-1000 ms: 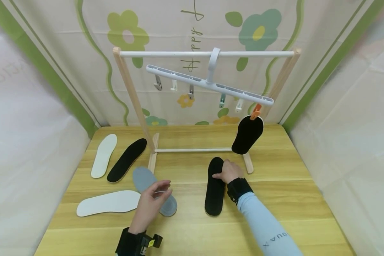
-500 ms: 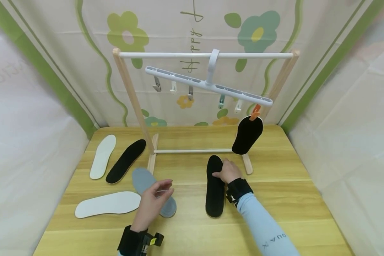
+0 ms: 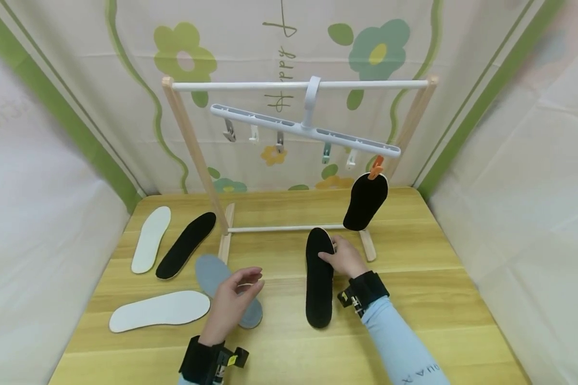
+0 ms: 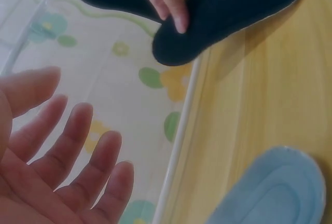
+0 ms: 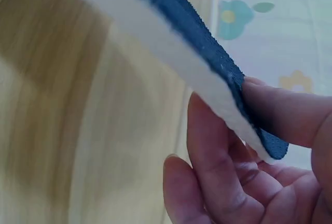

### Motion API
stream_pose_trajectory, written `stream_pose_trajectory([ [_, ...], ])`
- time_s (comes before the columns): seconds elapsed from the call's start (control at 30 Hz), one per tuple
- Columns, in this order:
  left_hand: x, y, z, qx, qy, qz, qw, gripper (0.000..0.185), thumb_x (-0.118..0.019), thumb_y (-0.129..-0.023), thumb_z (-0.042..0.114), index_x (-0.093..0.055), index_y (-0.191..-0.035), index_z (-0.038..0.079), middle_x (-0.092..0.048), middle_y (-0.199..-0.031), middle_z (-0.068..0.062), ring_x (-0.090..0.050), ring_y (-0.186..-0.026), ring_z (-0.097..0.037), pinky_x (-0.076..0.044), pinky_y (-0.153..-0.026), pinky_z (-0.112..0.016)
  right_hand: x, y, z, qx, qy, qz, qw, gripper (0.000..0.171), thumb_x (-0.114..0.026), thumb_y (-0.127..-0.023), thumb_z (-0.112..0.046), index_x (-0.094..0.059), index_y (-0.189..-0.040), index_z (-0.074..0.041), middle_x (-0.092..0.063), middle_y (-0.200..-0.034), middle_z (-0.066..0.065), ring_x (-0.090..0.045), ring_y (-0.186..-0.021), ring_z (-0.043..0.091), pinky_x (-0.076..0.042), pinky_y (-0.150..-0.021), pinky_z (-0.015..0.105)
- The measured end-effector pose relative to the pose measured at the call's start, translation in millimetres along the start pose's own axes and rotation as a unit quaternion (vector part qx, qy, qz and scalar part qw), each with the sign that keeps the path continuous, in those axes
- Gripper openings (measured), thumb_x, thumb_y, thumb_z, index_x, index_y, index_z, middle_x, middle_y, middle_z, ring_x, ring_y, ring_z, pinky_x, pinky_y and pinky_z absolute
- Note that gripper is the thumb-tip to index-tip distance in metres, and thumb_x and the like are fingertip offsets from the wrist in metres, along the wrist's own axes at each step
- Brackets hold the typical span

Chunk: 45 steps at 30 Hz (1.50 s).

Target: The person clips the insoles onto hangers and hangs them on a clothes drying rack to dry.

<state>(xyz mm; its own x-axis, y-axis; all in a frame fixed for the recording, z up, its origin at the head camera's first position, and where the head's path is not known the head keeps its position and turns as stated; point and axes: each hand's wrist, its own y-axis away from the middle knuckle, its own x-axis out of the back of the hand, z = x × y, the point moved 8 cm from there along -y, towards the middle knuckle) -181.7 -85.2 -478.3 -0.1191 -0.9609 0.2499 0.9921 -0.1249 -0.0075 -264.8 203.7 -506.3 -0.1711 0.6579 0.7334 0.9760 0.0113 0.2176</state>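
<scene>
Head view: right hand (image 3: 345, 258) pinching the upper end of a black insole (image 3: 318, 278), lying lengthwise on the desk (image 3: 428, 278) just in front of the wooden drying rack (image 3: 295, 160). Left hand (image 3: 233, 302) hovering with fingers loosely spread above a grey insole (image 3: 210, 270), left of the black insole. On the rack, a white clip hanger (image 3: 305, 128) tilted down to the right, with a second black insole (image 3: 365, 201) hanging from an orange clip (image 3: 376, 166). Left of the rack's foot, a white insole (image 3: 150, 240) beside another black insole (image 3: 186, 245); nearer, a white insole (image 3: 160, 311) lying crosswise.

Left wrist view: palm and spread fingers (image 4: 78, 146) holding nothing; grey insole (image 4: 280, 190) on the desk below; right hand's fingertips (image 4: 174, 6) on the black insole (image 4: 228, 16).

Right wrist view: thumb and fingers (image 5: 218, 156) nipping the black insole's (image 5: 207, 47) edge, white underside showing, raised off the desk.
</scene>
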Motion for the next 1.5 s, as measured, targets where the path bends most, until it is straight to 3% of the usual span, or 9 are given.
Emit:
stream_pose_trajectory([
  [0.17,-2.7,-2.3,2.2,0.003,-0.001,-0.005,1.0,0.031,-0.071,-0.093,0.026,-0.067,-0.122,0.017,-0.067,-0.115,-0.003,-0.061,-0.104,-0.015,-0.05,-0.091,-0.037,14.7,12.8,-9.5,0.027,-0.029,0.019,0.999,0.042,-0.069,-0.094,-0.027,-0.058,-0.126,-0.002,-0.067,-0.11,0.016,-0.064,-0.095,0.029,-0.051,-0.081,0.045],
  [0.33,-5.5,-10.4,13.5,-0.02,-0.008,-0.012,0.9997,0.034,-0.07,-0.094,0.031,-0.066,-0.124,0.017,-0.067,-0.113,-0.001,-0.061,-0.104,-0.015,-0.051,-0.091,-0.039,28.5,23.9,-14.7,0.057,-0.05,0.05,0.996,0.026,-0.071,-0.093,-0.024,-0.064,-0.109,-0.005,-0.069,-0.095,0.008,-0.064,-0.081,0.021,-0.051,-0.072,0.038],
  [0.5,-9.6,-22.9,38.0,-0.079,-0.02,-0.02,0.9965,0.032,-0.068,-0.095,0.033,-0.066,-0.123,0.017,-0.068,-0.112,0.0,-0.061,-0.103,-0.015,-0.051,-0.09,-0.039,43.8,35.1,-18.7,0.074,-0.048,0.083,0.993,0.02,-0.072,-0.092,-0.025,-0.061,-0.094,-0.009,-0.063,-0.084,0.004,-0.056,-0.073,0.02,-0.045,-0.066,0.035],
  [0.63,-14.7,-32.8,63.0,-0.126,-0.03,-0.029,0.9911,0.029,-0.065,-0.097,0.029,-0.066,-0.123,0.015,-0.068,-0.113,0.0,-0.062,-0.104,-0.015,-0.052,-0.089,-0.038,53.1,41.6,-19.9,0.082,-0.049,0.096,0.991,0.021,-0.071,-0.093,-0.028,-0.061,-0.094,-0.009,-0.064,-0.089,0.005,-0.057,-0.077,0.022,-0.046,-0.07,0.038],
  [0.77,-22.5,-44.3,86.2,-0.154,-0.042,-0.042,0.9864,0.03,-0.062,-0.099,0.03,-0.066,-0.124,0.014,-0.067,-0.115,0.0,-0.061,-0.104,-0.014,-0.053,-0.089,-0.038,59.9,45.7,-20.9,0.092,-0.052,0.104,0.989,0.02,-0.071,-0.093,-0.028,-0.063,-0.097,-0.01,-0.065,-0.092,0.004,-0.058,-0.082,0.023,-0.047,-0.073,0.039],
  [0.93,-38.1,-61.4,117.2,-0.176,-0.034,-0.066,0.9816,0.031,-0.062,-0.1,0.029,-0.066,-0.125,0.013,-0.068,-0.117,-0.004,-0.063,-0.104,-0.014,-0.053,-0.089,-0.04,67.0,50.6,-21.4,0.104,-0.058,0.113,0.987,0.018,-0.071,-0.094,-0.028,-0.064,-0.095,-0.012,-0.063,-0.086,0.002,-0.054,-0.077,0.02,-0.045,-0.068,0.036],
  [1.2,-69.7,-95.4,161.2,-0.2,-0.004,-0.121,0.9724,0.04,-0.056,-0.102,0.032,-0.058,-0.136,0.01,-0.063,-0.131,-0.003,-0.058,-0.119,-0.012,-0.048,-0.098,-0.03,75.4,56.9,-19.2,0.103,-0.065,0.125,0.985,0.02,-0.072,-0.093,-0.028,-0.066,-0.1,-0.011,-0.062,-0.087,0.003,-0.054,-0.074,0.02,-0.045,-0.065,0.034],
  [1.5,-106.4,-130.5,182.0,-0.179,-0.001,-0.172,0.9687,0.05,-0.054,-0.103,0.032,-0.047,-0.147,0.008,-0.052,-0.145,-0.009,-0.055,-0.124,-0.015,-0.045,-0.101,-0.029,81.1,61.6,-17.1,0.107,-0.072,0.126,0.984,0.019,-0.071,-0.094,-0.028,-0.065,-0.102,-0.012,-0.064,-0.084,0.001,-0.055,-0.072,0.019,-0.046,-0.064,0.035],
])
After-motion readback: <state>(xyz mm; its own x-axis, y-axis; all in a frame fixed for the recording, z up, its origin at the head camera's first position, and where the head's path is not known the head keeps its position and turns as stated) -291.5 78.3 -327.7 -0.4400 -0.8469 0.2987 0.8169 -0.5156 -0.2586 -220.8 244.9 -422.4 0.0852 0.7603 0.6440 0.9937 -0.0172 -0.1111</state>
